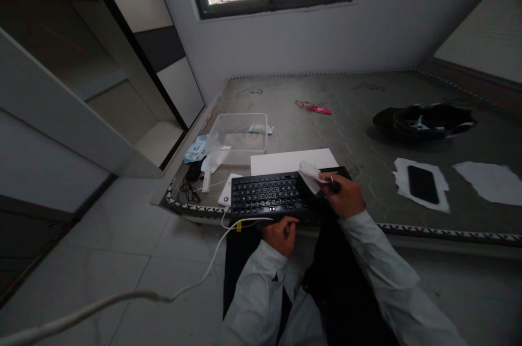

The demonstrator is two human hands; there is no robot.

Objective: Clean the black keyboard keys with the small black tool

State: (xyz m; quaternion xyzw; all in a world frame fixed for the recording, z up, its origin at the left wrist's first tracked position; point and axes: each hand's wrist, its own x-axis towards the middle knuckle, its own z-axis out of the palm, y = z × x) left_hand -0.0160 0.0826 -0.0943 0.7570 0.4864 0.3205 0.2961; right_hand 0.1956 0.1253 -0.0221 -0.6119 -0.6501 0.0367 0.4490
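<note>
A black keyboard (267, 193) lies at the front edge of the grey-covered surface, close to my knees. My right hand (345, 196) is over its right end, fingers closed on a crumpled white tissue (310, 174). A small dark round thing (334, 187) shows at those fingers; its kind is unclear. Just below the keyboard's front edge is my left hand (281, 236), its fingers curled in, the index finger reaching to that edge. What the left fingers hold, if anything, is hidden. A white cable (212, 264) runs from the floor side up to the left hand.
Behind the keyboard lies a flat white box (293, 158). A clear plastic bin (238, 139) stands back left, near a blue packet (196, 149) and a white device (228, 191). Rightward are a phone (423, 184) on paper, a white sheet (491, 181) and a black cap (424, 123).
</note>
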